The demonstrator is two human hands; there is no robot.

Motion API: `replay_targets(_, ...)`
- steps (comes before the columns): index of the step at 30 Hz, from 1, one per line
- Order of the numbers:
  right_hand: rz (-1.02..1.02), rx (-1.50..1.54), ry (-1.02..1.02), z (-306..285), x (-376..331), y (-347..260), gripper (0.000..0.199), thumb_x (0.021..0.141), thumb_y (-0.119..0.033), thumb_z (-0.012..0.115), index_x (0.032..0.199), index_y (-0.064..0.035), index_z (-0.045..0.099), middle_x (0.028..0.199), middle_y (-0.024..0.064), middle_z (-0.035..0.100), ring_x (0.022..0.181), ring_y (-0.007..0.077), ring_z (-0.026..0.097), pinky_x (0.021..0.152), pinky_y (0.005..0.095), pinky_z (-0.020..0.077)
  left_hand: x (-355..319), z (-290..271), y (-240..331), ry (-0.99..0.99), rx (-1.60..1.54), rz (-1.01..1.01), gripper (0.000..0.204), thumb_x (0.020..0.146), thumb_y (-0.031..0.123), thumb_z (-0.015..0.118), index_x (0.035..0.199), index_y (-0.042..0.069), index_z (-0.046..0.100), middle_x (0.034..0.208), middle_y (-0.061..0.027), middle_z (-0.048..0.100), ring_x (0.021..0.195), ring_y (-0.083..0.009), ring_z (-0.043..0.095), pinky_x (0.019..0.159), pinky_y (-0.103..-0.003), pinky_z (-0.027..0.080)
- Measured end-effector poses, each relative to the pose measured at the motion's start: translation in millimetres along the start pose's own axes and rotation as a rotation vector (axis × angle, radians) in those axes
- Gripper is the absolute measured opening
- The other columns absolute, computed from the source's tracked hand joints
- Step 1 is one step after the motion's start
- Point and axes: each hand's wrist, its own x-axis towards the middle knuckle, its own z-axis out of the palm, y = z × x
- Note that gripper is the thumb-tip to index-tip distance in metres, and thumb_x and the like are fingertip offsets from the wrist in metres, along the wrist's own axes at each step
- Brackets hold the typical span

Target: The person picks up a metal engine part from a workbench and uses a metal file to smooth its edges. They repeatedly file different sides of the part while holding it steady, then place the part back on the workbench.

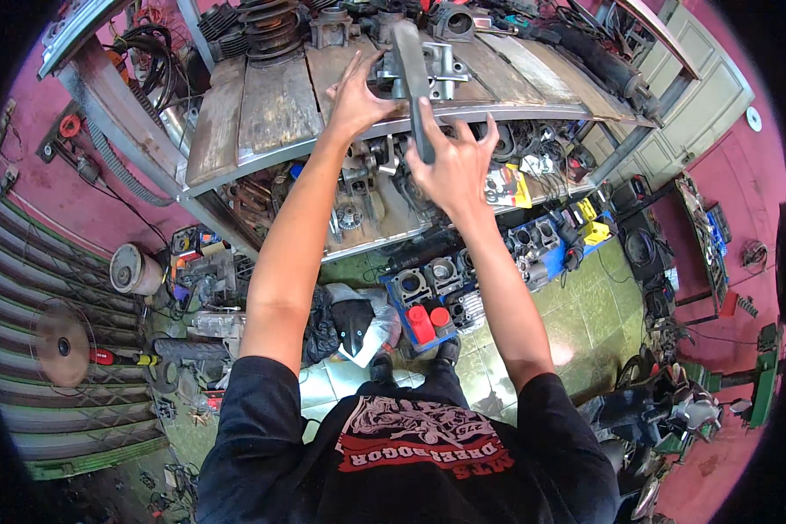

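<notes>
My right hand [457, 166] grips a long grey tool with a narrow handle and a wider, rounded far end [410, 61]. Thumb and index finger lie along its handle, while the other fingers are raised and apart. Its exact kind I cannot make out. Under the tool's far end, a silver metal engine part [445, 72] with round bores rests on the wooden bench top [279, 109], partly hidden. At its left side, my left hand [358, 103] holds the part's edge between thumb and fingers, with some fingers stretched upward.
Finned cylinders [269, 31] and other engine parts line the bench's back. A lower shelf [384, 229] carries more metal parts. On the floor stand a blue tray [402, 306] with engine parts and red containers [421, 325]. A fan [63, 347] is at left, a green vise [764, 375] at right.
</notes>
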Motion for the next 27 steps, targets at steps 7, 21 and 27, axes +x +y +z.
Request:
replay_targets(7,0.006,0.018,-0.017,-4.0,-25.3,-5.2,0.064,0.080,-0.028,0.075,0.141,-0.0142,0.062,0.078,0.0097,0.073,0.091,0.0258,0.069,0.112,0.0631,0.0276,-2.8,-4.2,3.9,-0.013,-0.015,0.008,0.102,0.058,0.041,0.091,0.150,0.022,0.051,0.159,-0.0223,0.042,0.151,-0.0329,0.035,0.114,-0.067,0.020)
replay_targets(21,0.001,0.068,-0.048,-19.4,-7.7,-6.9,0.063,0.081,-0.033,0.072,0.140,-0.0137,0.063,0.086,0.0130,0.074,0.093,0.0279,0.070,0.113,0.0605,0.0272,-2.8,-0.4,2.1,-0.032,0.041,-0.003,0.106,0.058,0.051,0.093,0.150,0.020,0.050,0.157,-0.0184,0.046,0.153,-0.0277,0.032,0.111,-0.059,0.025)
replay_targets(27,0.027,0.008,-0.093,-9.4,13.0,-3.9,0.064,0.082,-0.031,0.072,0.143,-0.0178,0.060,0.081,0.0130,0.073,0.090,0.0281,0.070,0.112,0.0606,0.0287,-0.6,3.6,-1.6,0.028,0.060,-0.008,0.107,0.056,0.051,0.093,0.150,0.018,0.051,0.156,-0.0199,0.047,0.152,-0.0284,0.032,0.110,-0.060,0.024)
